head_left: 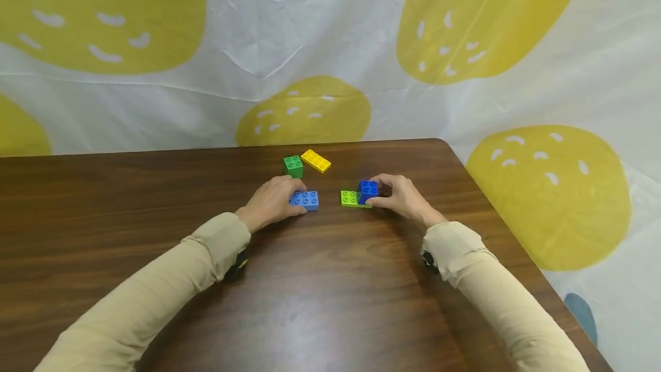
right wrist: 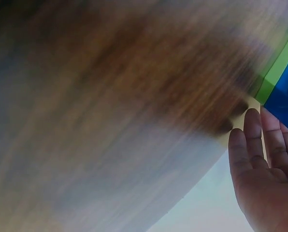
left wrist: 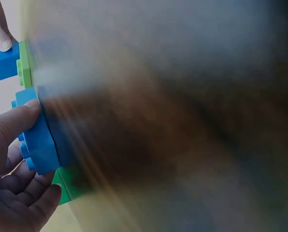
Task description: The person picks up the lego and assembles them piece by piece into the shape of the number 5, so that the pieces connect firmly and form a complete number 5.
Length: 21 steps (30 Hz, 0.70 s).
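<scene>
In the head view, my left hand [head_left: 273,201] grips a light blue toy brick [head_left: 308,200] by its left end, thumb at the near side. The left wrist view shows the thumb across this brick's studded side. To the right, my right hand [head_left: 404,197] pinches a dark blue square brick [head_left: 368,189] between thumb and fingers. That brick sits at the right end of a flat lime green brick [head_left: 349,198], whose left studs stay uncovered. In the right wrist view the dark blue brick [right wrist: 281,99] lies against the lime green one, with the other fingers extended beside it.
Behind the left hand stands a green square brick [head_left: 293,166], with a flat yellow brick [head_left: 316,161] next to it. The brown wooden table [head_left: 310,291] ends at a patterned curtain [head_left: 217,108] along the back and right.
</scene>
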Motion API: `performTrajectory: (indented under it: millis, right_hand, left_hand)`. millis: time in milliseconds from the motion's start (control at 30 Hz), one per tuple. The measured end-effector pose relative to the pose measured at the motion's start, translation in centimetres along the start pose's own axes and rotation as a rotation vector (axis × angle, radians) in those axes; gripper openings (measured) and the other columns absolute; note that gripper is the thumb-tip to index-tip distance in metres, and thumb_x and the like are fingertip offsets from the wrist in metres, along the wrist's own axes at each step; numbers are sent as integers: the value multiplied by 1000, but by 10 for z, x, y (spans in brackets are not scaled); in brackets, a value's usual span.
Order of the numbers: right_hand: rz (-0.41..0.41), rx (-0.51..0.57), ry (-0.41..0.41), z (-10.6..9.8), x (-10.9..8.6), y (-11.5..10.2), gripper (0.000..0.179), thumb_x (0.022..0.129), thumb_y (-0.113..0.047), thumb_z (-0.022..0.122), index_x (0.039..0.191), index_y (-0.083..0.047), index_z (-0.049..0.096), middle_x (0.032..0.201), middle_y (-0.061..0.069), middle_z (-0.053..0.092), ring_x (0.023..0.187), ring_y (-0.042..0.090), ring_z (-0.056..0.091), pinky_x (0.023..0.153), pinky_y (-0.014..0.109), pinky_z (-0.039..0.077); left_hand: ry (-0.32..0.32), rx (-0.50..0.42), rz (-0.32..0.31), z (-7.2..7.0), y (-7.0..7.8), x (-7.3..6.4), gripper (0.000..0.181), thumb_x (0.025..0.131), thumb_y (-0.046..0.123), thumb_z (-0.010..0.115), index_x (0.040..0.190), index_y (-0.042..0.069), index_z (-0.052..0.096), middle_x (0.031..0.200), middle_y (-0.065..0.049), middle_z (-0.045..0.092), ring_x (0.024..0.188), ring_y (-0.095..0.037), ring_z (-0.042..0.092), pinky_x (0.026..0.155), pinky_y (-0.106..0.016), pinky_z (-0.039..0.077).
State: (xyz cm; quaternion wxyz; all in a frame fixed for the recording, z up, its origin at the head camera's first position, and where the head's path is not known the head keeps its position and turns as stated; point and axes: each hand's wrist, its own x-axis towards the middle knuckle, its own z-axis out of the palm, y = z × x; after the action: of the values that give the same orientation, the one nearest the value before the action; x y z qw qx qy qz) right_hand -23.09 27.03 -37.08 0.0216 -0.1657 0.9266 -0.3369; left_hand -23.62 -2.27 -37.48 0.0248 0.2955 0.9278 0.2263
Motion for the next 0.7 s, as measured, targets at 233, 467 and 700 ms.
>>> performTrajectory:
  millis: [233,467,700]
  right_hand:
    - [9,4,-9,-1,-1,0,34,78,-11,77,108,0,65,96,12,68,86,19,60,77,32,48]
    - [19,12,-8,-1,-1,1,33,78,-12,76,107,-1,65,95,11,68,85,18,60,76,31,49]
    - [17,27,-14,0,0,1,33,78,-11,76,108,0,65,96,13,69,86,19,62,77,32,50]
  left_hand:
    - [80,-113,4,5,4,6,41,81,27,75,113,5,62,110,-10,65,97,-24,61,86,-41,49]
    - [130,-219,12,9,17,17,38,83,27,72,113,6,64,111,-10,65,99,-22,58,89,-39,46]
    - [144,-316,8,9,34,31,40,85,28,70,118,7,63,118,-9,63,104,-23,57,93,-38,44]
